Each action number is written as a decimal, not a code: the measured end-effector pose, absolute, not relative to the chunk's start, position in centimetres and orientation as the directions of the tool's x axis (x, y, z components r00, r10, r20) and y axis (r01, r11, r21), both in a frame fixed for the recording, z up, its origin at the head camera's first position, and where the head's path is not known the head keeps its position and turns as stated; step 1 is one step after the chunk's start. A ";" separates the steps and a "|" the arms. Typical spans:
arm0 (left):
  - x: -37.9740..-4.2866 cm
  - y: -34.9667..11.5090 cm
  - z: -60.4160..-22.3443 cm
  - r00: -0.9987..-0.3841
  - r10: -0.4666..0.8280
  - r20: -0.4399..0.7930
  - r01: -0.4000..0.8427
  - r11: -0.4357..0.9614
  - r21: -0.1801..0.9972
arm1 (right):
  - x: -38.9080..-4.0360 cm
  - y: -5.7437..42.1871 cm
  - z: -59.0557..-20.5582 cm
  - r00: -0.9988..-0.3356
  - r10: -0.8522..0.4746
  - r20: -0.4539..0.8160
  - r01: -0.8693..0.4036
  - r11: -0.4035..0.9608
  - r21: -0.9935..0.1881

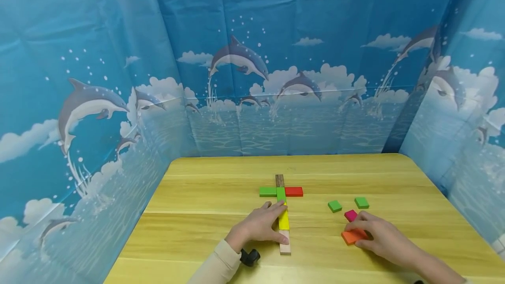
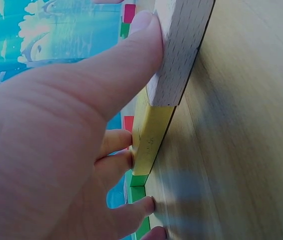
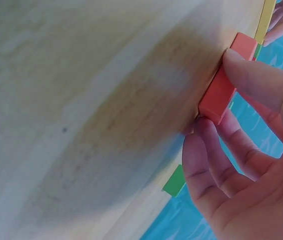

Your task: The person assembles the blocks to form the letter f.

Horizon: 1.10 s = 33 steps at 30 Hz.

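Flat coloured wooden blocks form a cross on the table. Its long line runs from a dark brown block through a green block and a yellow block to a pale wood block. A green block and a red block make the side arms. My left hand rests along the line, fingers spread; its thumb touches the pale block and fingertips touch the yellow one. On the right, my right hand pinches an orange block, which looks red in the right wrist view.
A magenta block lies just beyond the right hand's fingers. Two small green blocks lie farther back, apart from each other. A curtain printed with dolphins hangs behind the wooden table and at its sides.
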<state>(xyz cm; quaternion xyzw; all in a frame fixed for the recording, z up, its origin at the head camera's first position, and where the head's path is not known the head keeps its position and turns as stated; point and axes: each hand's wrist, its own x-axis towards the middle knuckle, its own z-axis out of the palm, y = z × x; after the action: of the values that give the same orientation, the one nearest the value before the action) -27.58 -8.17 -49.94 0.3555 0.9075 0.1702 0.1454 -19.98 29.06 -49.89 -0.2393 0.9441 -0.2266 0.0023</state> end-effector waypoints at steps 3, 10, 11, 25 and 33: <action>-27.6 -8.2 -50.0 -0.705 0.694 -0.146 0.594 0.691 0.412 | -20.1 29.0 -49.9 -0.883 -0.460 0.096 -0.455 0.787 -0.416; -27.8 -8.3 -49.9 -0.700 0.699 -0.147 0.600 0.687 0.411 | -20.3 28.7 -49.8 -0.880 -0.464 0.098 -0.461 0.790 -0.403; -27.9 -8.3 -49.9 -0.699 0.700 -0.147 0.600 0.686 0.411 | -20.3 28.6 -49.7 -0.880 -0.464 0.102 -0.463 0.791 -0.400; -28.1 -8.5 -49.7 -0.700 0.698 -0.152 0.594 0.687 0.419 | -21.2 28.1 -48.5 -0.888 -0.442 0.127 -0.456 0.806 -0.378; -28.1 -8.4 -49.8 -0.699 0.700 -0.146 0.603 0.687 0.406 | -21.7 27.9 -48.5 -0.894 -0.410 0.179 -0.447 0.812 -0.374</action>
<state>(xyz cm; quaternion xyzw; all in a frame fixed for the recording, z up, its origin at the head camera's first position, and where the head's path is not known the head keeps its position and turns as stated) -28.12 -8.40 -49.83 0.3593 0.9066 0.1661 0.1461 -21.73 27.87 -48.46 -0.2254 0.9509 -0.2074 -0.0450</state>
